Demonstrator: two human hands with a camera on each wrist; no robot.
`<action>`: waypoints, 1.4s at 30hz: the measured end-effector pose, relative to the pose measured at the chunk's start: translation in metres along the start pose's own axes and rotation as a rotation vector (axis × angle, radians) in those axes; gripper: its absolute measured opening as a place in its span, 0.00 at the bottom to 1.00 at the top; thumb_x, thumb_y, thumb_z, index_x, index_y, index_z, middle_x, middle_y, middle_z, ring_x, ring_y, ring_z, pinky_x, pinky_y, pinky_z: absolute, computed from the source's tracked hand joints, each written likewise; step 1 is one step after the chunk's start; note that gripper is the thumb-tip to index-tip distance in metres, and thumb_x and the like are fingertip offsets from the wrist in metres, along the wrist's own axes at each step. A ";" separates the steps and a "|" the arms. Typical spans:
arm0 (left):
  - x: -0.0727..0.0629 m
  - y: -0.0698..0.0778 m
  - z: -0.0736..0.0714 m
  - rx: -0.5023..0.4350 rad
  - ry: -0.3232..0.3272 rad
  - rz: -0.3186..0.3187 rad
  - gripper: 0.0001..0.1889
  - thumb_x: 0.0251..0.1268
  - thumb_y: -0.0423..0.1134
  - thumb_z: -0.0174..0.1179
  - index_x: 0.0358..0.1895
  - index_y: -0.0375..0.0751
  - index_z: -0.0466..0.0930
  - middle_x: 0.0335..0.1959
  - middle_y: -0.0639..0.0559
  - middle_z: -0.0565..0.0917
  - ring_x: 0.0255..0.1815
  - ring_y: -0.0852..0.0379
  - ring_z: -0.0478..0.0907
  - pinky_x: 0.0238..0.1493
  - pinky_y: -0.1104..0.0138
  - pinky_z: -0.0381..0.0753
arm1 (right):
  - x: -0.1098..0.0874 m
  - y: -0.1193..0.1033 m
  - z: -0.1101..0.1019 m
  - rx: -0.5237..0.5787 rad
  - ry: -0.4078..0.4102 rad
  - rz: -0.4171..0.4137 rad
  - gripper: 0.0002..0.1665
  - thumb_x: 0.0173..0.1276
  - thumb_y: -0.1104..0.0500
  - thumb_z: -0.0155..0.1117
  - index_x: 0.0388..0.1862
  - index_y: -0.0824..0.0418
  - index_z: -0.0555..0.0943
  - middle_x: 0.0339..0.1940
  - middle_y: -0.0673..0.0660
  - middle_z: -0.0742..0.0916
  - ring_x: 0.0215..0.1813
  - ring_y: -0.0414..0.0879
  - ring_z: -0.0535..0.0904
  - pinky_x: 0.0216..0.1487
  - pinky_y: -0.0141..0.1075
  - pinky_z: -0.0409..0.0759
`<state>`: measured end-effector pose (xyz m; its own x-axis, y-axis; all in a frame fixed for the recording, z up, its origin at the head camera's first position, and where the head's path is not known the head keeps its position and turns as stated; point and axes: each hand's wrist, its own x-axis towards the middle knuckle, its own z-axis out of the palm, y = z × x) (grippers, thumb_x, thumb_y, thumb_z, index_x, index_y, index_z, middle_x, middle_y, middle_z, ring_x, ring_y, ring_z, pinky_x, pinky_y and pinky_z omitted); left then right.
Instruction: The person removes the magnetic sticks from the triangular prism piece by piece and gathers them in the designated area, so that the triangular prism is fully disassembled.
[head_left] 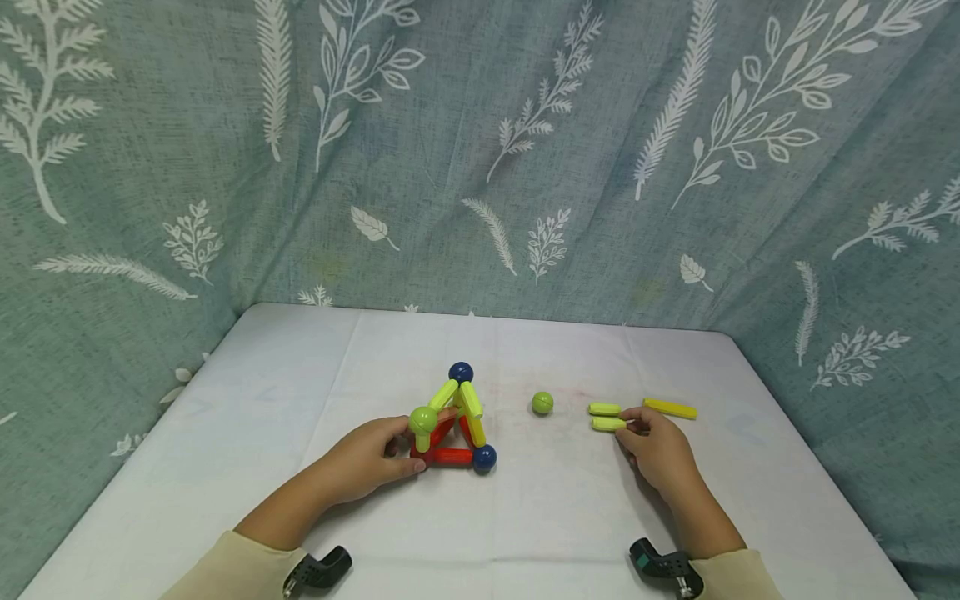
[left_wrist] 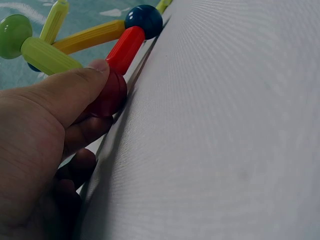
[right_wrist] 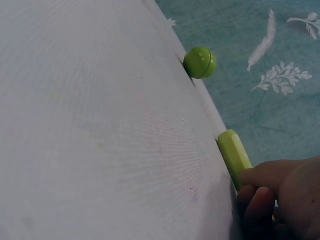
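Note:
A frame of colored rods and balls stands on the table, its red rod [head_left: 453, 457] low at the front, with a navy ball [head_left: 484, 457] at the right corner. A green ball [head_left: 423, 419] tops a yellow-green rod on its left, and another navy ball [head_left: 461, 372] is at the top. My left hand [head_left: 366, 454] grips the lower left corner, thumb on the red ball [left_wrist: 112, 95]. On the right, my right hand [head_left: 662, 450] pinches the end of a short yellow-green rod [head_left: 606, 424] lying on the table; its curled fingers hide that end.
A second yellow-green rod [head_left: 603, 409] lies just behind the pinched one. Farther right is a longer yellow rod [head_left: 670, 408]. Between the frame and the rods sits a loose green ball [head_left: 542, 403]. Patterned cloth [head_left: 480, 167] hangs around the white table [head_left: 540, 517].

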<state>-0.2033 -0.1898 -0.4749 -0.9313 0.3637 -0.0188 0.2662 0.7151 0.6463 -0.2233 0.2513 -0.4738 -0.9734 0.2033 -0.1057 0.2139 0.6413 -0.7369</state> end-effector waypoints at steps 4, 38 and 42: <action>0.000 0.001 0.000 -0.006 -0.002 0.002 0.18 0.62 0.57 0.74 0.50 0.63 0.80 0.31 0.60 0.77 0.36 0.57 0.73 0.38 0.61 0.71 | 0.000 0.001 -0.001 0.022 0.001 0.017 0.23 0.75 0.58 0.68 0.66 0.59 0.76 0.53 0.61 0.81 0.36 0.47 0.80 0.33 0.36 0.80; 0.001 -0.001 -0.001 -0.007 -0.015 -0.007 0.17 0.62 0.58 0.74 0.49 0.65 0.80 0.33 0.61 0.78 0.37 0.58 0.74 0.38 0.61 0.72 | -0.068 -0.120 0.083 0.239 -0.154 -0.283 0.26 0.67 0.52 0.78 0.60 0.52 0.79 0.44 0.52 0.84 0.34 0.45 0.79 0.31 0.35 0.78; 0.000 -0.001 -0.002 -0.007 -0.011 -0.008 0.18 0.62 0.57 0.74 0.50 0.64 0.80 0.34 0.61 0.79 0.37 0.57 0.74 0.39 0.61 0.72 | -0.075 -0.134 0.093 0.257 -0.150 -0.278 0.28 0.66 0.51 0.78 0.62 0.50 0.78 0.46 0.52 0.85 0.36 0.46 0.80 0.34 0.37 0.81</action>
<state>-0.2044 -0.1916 -0.4741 -0.9306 0.3647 -0.0327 0.2568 0.7136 0.6518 -0.1869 0.0816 -0.4293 -0.9965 -0.0741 0.0384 -0.0676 0.4469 -0.8920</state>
